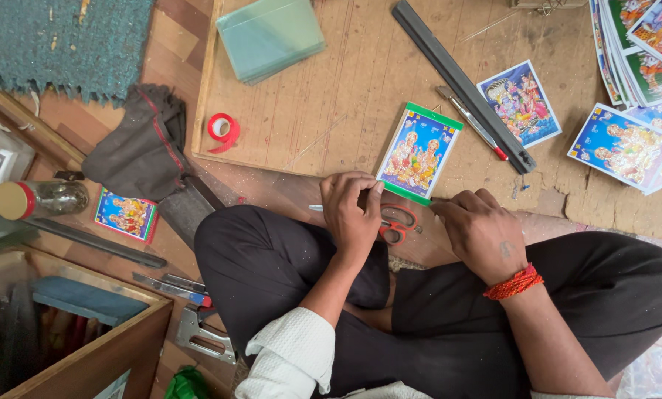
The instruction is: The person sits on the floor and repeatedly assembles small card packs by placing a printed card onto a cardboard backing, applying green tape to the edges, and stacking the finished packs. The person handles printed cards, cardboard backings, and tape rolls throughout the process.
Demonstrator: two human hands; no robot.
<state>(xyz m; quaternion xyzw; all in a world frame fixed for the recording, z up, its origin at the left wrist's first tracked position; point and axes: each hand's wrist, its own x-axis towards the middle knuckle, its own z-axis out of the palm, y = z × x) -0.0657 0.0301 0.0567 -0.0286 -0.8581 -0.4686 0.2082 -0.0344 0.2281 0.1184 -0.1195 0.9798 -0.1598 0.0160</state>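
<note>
Centrally, green-edged picture on wooden board, left hand fingers pinching its seven-o'clock corner, right hand fingers pressed together at its five-o'clock edge, red-handled scissors at six o'clock.

A scuffed light-brown wooden board is laid on the floor, and the green-edged picture card held at the grip is rested on it. Just right of the grip a long black metal ruler and a red-tipped cutter are seen, with loose printed cards beyond. Far left of the grip a red tape roll is placed, and above it a stack of pale green glass sheets.
</note>
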